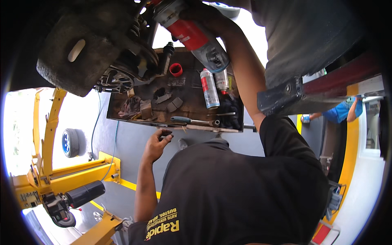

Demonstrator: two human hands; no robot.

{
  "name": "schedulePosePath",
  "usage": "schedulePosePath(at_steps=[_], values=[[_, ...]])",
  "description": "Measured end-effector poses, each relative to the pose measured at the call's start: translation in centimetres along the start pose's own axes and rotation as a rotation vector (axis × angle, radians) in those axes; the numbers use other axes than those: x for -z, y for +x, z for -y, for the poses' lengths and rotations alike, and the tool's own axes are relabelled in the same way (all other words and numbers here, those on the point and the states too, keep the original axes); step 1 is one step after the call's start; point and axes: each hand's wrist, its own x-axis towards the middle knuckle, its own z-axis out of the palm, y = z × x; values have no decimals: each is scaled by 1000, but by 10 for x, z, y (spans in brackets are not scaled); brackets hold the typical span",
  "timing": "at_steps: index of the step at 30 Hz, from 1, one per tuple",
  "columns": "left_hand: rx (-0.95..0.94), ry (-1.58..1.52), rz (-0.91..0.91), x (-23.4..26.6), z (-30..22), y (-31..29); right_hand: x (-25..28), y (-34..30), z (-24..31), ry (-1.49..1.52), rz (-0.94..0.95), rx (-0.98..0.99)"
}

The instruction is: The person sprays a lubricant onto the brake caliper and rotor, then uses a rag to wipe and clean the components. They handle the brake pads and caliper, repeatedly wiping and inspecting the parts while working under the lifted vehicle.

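The right hand (204, 14) at twelve o'clock has its grip wrapped round a red and grey power tool (192, 34), pressed up toward the wheel hub (118, 77) and brake assembly at eleven o'clock. The left hand (157, 143), near centre, curls its grip narrow around something small and dark; I cannot tell what. Just above it sits a brown tool tray (192, 92) holding a red-and-white spray can (209, 87), a second can (221, 80) beside it, a red cap (176, 70), a screwdriver with a teal handle (192, 120), a rag and small metal pieces. The tool's tip is hidden behind the hub. A yellow lift arm (49, 134) stands at nine o'clock; another person's blue sleeve (341, 112) shows at three.
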Motion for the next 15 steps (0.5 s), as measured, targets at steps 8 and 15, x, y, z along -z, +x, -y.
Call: schedulePosePath(at_steps=[8,15], values=[[-79,-10,-169,-3,-27,-12,-26,34,17,-406,-4,-91],[-53,31,-244,-12,-29,-33,-30,53,17,-391,38,-74]])
